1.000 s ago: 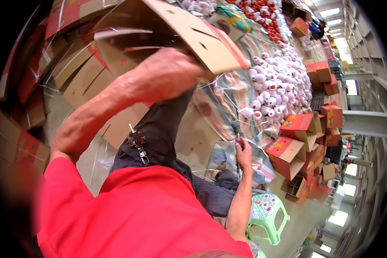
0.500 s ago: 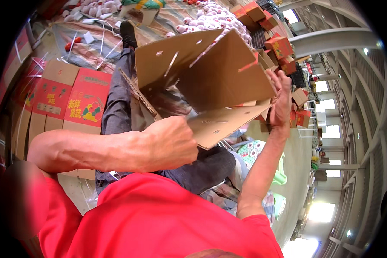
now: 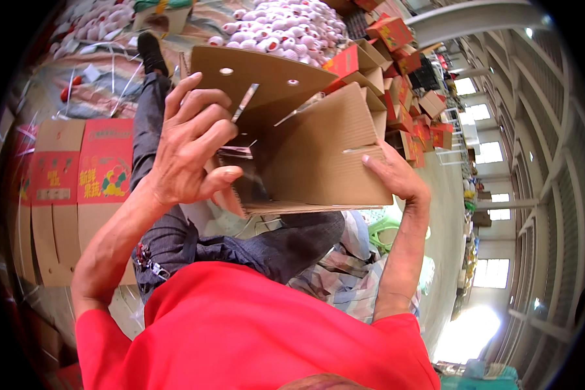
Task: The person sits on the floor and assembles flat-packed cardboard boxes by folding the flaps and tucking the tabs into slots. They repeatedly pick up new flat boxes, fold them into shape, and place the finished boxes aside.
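A cardboard box (image 3: 318,149) stands open over my legs, its plain brown inside facing me. Slots and round holes mark its far flap (image 3: 266,68). My right hand (image 3: 400,172) grips the right wall, thumb on the inner face beside a slit and the other fingers hidden behind the board. At the left side of the box is my left hand (image 3: 192,146), fingers spread and slightly bent, in front of the left panel. Whether its fingertips touch the cardboard I cannot tell.
Flattened red and brown cartons (image 3: 78,195) lie at my left. Beyond the box is a heap of fruit in white foam nets (image 3: 286,29) on a striped sheet. Several red and brown boxes (image 3: 396,97) are piled at the far right. A green plastic stool (image 3: 385,233) is near my right forearm.
My left hand has left the near edge, risen to the left side and spread its fingers. The box has turned, its near flap no longer sticking toward me. My right thumb now presses inside.
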### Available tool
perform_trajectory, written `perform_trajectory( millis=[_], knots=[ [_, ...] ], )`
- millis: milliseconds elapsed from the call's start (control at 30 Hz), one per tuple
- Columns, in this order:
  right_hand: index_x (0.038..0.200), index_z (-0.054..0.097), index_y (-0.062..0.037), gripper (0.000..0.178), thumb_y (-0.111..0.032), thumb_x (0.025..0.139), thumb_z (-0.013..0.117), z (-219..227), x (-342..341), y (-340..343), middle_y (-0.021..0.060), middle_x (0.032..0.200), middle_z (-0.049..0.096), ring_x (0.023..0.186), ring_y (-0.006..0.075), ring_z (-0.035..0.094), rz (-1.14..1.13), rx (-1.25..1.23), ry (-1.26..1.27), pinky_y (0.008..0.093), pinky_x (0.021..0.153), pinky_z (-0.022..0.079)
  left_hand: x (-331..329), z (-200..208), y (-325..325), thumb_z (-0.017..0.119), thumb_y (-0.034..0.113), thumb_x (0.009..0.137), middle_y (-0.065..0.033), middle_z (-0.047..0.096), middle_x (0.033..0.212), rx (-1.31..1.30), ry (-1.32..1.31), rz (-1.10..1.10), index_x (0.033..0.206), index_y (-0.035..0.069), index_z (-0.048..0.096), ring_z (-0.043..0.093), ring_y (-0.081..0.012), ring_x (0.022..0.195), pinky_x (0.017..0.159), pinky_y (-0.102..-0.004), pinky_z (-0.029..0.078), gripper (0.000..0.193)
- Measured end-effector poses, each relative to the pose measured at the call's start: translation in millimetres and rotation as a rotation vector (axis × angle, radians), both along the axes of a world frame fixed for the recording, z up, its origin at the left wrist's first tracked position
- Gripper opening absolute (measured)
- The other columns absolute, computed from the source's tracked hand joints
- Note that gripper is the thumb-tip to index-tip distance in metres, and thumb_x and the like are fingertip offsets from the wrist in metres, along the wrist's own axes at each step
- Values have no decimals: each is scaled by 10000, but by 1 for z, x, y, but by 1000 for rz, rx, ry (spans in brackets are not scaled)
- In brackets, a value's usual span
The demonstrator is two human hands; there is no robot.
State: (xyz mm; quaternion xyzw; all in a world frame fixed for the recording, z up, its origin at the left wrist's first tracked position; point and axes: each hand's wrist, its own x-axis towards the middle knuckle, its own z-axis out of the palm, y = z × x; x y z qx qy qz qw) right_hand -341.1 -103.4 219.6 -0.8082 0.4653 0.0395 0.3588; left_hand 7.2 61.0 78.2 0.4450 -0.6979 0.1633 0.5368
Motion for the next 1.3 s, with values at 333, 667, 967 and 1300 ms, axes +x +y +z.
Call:
perform_trajectory(
  millis=[333, 667, 967, 1300],
  knots=[
    [1642, 351, 13, 650, -179, 1066, 584, -7, 14, 54, 178, 1622, 497, 1487, 271, 470, 111, -123, 156, 391, 1239, 345, 21, 32, -41, 588, 183, 891, -114, 425, 739, 36, 32, -447, 805, 44, 506, 468, -338, 710, 880, -492, 428, 183],
    [1555, 475, -68, 590, -414, 1089, 581, -111, 24, 26, 245, 1706, 357, 1651, 325, 181, 72, 7, -1049, 470, 1330, 180, 15, 24, -34, 593, 68, 615, -121, 409, 719, 229, 56, -579, 777, 51, 470, 430, -349, 726, 906, -475, 414, 205],
    [921, 653, -55, 230, -197, 892, 474, -102, 79, 32, 120, 866, 717, 1161, 335, 677, 642, -609, -783, 563, 1225, 329, 6, 28, -33, 626, 42, 636, -109, 456, 676, 338, -52, -597, 754, 62, 471, 490, -333, 709, 854, -468, 416, 196],
    [1330, 605, -39, 510, -148, 835, 654, -196, 107, 26, 184, 1302, 635, 1328, 377, 543, 385, -32, -636, 504, 1177, 414, -45, 31, -48, 697, 232, 728, -112, 614, 672, 406, -239, -603, 764, 61, 582, 634, -327, 703, 868, -436, 453, 209]
  ],
)
